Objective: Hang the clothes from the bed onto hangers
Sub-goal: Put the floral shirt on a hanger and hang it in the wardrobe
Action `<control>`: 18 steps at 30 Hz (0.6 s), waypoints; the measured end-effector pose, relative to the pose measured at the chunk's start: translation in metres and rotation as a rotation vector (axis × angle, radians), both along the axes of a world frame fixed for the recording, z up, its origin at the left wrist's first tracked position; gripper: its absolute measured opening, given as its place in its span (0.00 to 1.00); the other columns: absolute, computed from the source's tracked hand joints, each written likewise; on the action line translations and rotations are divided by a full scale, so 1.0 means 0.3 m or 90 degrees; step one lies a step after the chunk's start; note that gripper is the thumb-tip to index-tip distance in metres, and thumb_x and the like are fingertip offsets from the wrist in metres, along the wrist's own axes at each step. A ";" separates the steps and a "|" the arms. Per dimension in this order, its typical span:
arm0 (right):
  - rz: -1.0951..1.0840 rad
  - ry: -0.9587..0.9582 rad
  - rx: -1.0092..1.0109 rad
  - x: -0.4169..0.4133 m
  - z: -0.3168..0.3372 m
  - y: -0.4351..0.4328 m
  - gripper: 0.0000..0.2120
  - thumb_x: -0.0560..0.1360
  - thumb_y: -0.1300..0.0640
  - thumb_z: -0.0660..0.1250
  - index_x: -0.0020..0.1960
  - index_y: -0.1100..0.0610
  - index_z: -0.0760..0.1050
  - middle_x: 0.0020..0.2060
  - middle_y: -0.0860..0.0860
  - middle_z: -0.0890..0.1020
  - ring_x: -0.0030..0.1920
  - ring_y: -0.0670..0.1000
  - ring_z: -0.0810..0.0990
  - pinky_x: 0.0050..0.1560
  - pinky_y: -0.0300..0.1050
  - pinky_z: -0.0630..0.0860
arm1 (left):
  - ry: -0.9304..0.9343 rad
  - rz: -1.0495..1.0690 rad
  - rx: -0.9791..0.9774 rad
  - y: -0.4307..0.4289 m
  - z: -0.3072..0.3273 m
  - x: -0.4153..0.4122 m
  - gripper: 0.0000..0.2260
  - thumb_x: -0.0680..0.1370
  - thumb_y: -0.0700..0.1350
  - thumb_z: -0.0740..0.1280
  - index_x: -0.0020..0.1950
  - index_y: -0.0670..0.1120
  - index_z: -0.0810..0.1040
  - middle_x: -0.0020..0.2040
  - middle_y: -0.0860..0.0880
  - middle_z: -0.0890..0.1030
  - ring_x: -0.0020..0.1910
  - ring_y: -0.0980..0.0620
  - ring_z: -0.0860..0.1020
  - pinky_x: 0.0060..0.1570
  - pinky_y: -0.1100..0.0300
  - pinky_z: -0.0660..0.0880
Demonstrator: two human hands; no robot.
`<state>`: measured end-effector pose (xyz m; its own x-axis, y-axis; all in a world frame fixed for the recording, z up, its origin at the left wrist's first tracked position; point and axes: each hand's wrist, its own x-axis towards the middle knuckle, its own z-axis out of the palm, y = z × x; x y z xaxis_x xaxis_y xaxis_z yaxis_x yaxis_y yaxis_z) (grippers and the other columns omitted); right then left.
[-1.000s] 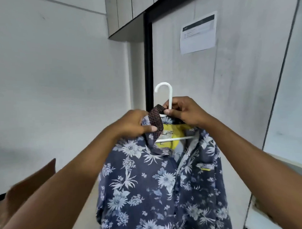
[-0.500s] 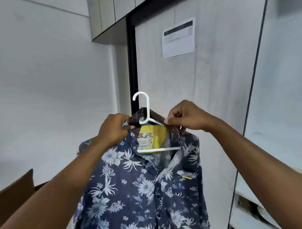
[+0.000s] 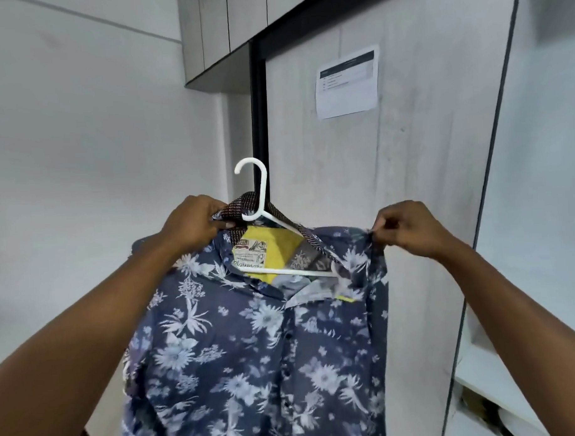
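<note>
- The blue floral shirt (image 3: 251, 349) hangs on a white plastic hanger (image 3: 262, 199), held up in mid-air before a pale wood-grain wardrobe door (image 3: 408, 181).
- The left hand (image 3: 195, 224) pinches the speckled collar (image 3: 243, 206) just beside the hanger's hook.
- The right hand (image 3: 407, 226) pinches the shirt's shoulder seam, fingers curled.
- A printed sheet (image 3: 348, 82) is stuck on the door (text too small to read).
- A plain white wall (image 3: 82, 159) stands left; overhead cabinets (image 3: 224, 24) sit above.
</note>
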<state>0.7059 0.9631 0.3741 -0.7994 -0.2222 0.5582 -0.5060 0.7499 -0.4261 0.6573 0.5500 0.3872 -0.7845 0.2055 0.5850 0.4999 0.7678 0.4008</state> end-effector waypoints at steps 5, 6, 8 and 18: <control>0.108 -0.119 -0.029 0.075 0.034 -0.033 0.07 0.77 0.52 0.77 0.45 0.56 0.86 0.40 0.51 0.88 0.43 0.49 0.87 0.46 0.46 0.82 | 0.042 -0.025 0.043 -0.025 0.000 -0.005 0.09 0.77 0.43 0.76 0.52 0.57 0.86 0.34 0.53 0.85 0.26 0.58 0.77 0.35 0.57 0.73; 0.062 -0.110 -0.029 0.057 0.022 -0.026 0.10 0.76 0.46 0.76 0.47 0.53 0.86 0.42 0.49 0.88 0.46 0.48 0.87 0.50 0.47 0.82 | 0.049 -0.037 0.056 -0.025 0.002 -0.003 0.09 0.76 0.43 0.76 0.52 0.56 0.86 0.37 0.53 0.86 0.29 0.59 0.78 0.38 0.55 0.75; 0.017 -0.111 0.016 0.035 -0.007 -0.031 0.13 0.73 0.40 0.77 0.52 0.47 0.85 0.46 0.43 0.88 0.50 0.44 0.86 0.57 0.48 0.81 | 0.062 -0.044 0.060 -0.023 0.002 -0.009 0.09 0.76 0.43 0.77 0.53 0.56 0.86 0.42 0.50 0.87 0.40 0.51 0.84 0.46 0.52 0.79; -0.001 0.144 -0.071 0.058 0.008 -0.057 0.11 0.72 0.69 0.72 0.35 0.56 0.82 0.30 0.45 0.84 0.31 0.42 0.80 0.36 0.38 0.74 | 0.093 -0.006 -0.010 -0.029 0.002 -0.014 0.08 0.78 0.42 0.75 0.51 0.56 0.88 0.32 0.51 0.84 0.26 0.51 0.79 0.32 0.58 0.72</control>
<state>0.7232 0.9460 0.3766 -0.6511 -0.1480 0.7444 -0.5973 0.7050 -0.3823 0.6530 0.5413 0.3877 -0.6895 0.2220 0.6895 0.5587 0.7688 0.3112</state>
